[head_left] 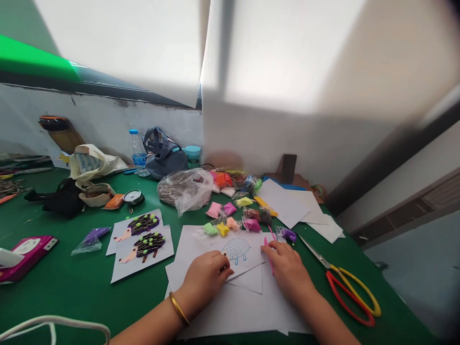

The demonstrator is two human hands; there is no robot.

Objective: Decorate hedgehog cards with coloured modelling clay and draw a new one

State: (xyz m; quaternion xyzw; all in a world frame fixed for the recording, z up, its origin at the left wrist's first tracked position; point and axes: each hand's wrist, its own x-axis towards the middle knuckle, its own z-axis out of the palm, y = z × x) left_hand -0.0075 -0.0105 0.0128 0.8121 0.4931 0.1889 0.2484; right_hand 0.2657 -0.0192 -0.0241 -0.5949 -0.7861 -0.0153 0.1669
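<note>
A sheet of white paper with a blue-lined hedgehog drawing [236,249] lies on more white sheets in front of me. My left hand [208,275], with a gold bangle at its wrist, rests over the drawing's left end. Its fingers are curled together near the hedgehog's face; whatever they pinch is hidden. At the paper's right side, my right hand [287,268] has its fingers on a pink modelling tool [267,243]. A second thin pink stick [272,233] shows just beyond those fingertips. Small packets of coloured clay [232,224] lie behind the drawing.
Large scissors [350,287] with red and yellow handles lie at the right. Two finished clay hedgehog cards [143,251] and a purple clay packet [92,239] are at the left. Behind stand a plastic bag [187,189], a water bottle [138,153] and a blue bag [165,155].
</note>
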